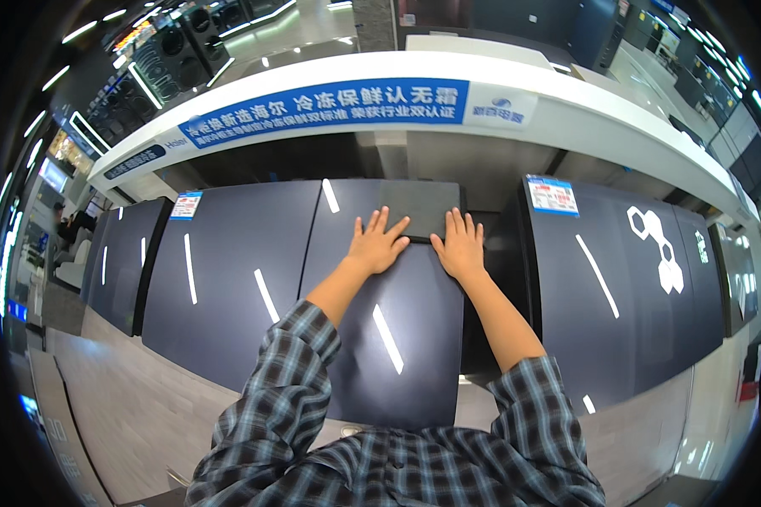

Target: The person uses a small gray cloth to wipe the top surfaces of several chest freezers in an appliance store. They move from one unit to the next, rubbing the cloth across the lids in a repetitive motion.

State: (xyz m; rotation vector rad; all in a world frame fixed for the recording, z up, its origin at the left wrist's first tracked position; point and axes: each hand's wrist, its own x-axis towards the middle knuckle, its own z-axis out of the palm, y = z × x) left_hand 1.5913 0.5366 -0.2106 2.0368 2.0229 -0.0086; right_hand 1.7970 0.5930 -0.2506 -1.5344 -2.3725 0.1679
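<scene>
At frame centre, the left hand (377, 245) and right hand (461, 246) press flat, fingers spread, against the dark refrigerator door (397, 329).

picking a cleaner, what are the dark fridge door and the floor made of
Dark fridge door: probably glass or a gloss-coated panel; sharp white streaks of ceiling light mirror in it. Floor: pale grey wood-look planks, perhaps laminate, matte with visible seams.

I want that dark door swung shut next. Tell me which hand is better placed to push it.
Probably the right hand: it lies flat nearer the door's free right edge. The left hand lies flat too, more toward the middle.
</scene>
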